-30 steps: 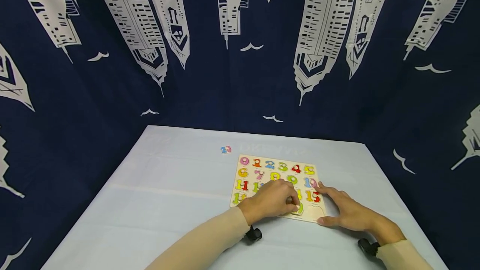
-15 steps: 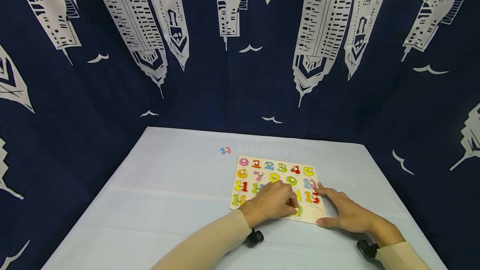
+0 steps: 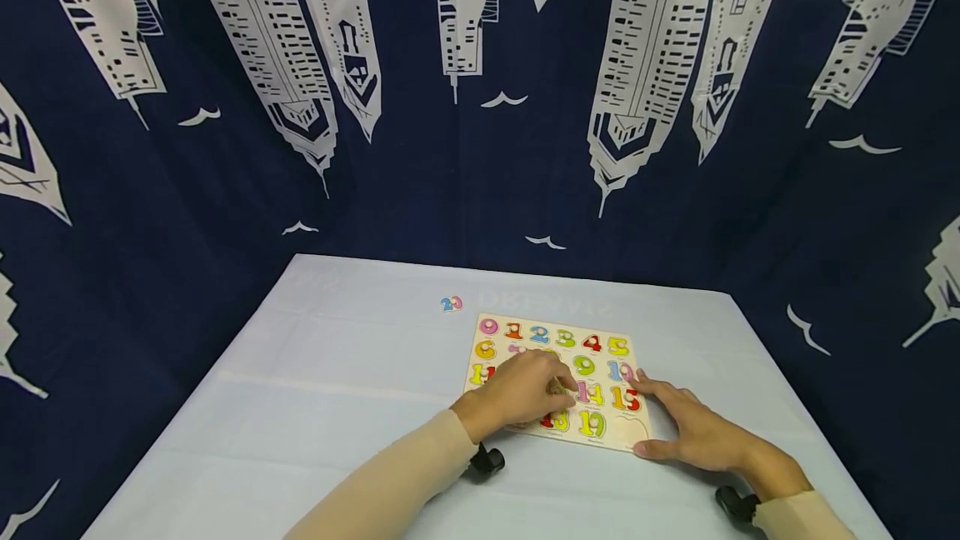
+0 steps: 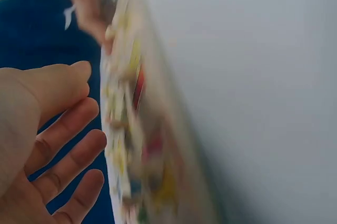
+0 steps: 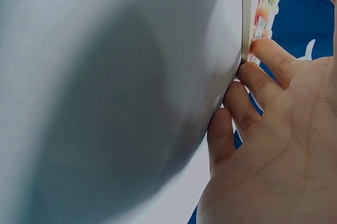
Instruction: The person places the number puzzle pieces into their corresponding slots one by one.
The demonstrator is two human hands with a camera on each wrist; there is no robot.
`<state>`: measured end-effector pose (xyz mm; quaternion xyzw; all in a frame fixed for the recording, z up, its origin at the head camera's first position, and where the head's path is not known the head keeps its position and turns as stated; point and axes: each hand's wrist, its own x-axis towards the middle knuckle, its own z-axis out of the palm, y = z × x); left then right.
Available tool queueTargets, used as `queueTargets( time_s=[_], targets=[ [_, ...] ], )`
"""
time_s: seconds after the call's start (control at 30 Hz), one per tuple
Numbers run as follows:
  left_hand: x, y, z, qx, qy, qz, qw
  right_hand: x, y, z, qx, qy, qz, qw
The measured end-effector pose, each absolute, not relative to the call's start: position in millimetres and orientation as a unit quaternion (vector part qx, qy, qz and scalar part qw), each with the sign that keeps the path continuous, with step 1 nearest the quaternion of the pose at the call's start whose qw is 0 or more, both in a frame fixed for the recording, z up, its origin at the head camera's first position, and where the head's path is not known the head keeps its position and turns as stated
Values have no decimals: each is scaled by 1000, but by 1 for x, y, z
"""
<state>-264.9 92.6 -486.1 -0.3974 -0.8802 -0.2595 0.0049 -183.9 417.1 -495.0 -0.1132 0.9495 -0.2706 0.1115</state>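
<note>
A wooden number puzzle board with colourful number pieces lies on the table. My left hand is over its middle, fingers loosely bent and nothing between them; the left wrist view shows thumb and fingers apart. It hides several numbers beneath it. Just right of it, a yellow-green 19 piece sits in the bottom row, beside a bare outlined recess at the lower right corner. My right hand rests at the board's right edge, index fingertip near the 10, thumb at the lower corner. Its fingertips touch the edge.
A blue and pink 20 piece lies on the white tablecloth, beyond the board's far left corner. Behind the table hangs a dark blue curtain with white building prints. A black wrist camera is under the left wrist.
My left hand has let go of the 19 piece and moved left, uncovering it in the bottom row. The right hand stays at the board's edge.
</note>
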Motion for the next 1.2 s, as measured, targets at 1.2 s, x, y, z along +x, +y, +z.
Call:
queueTargets(
  time_s=[1.2],
  targets=[
    [-408,-35,-513,-93,-919,-373,87,-180,421,-496,-122,955,-256,88]
  ],
)
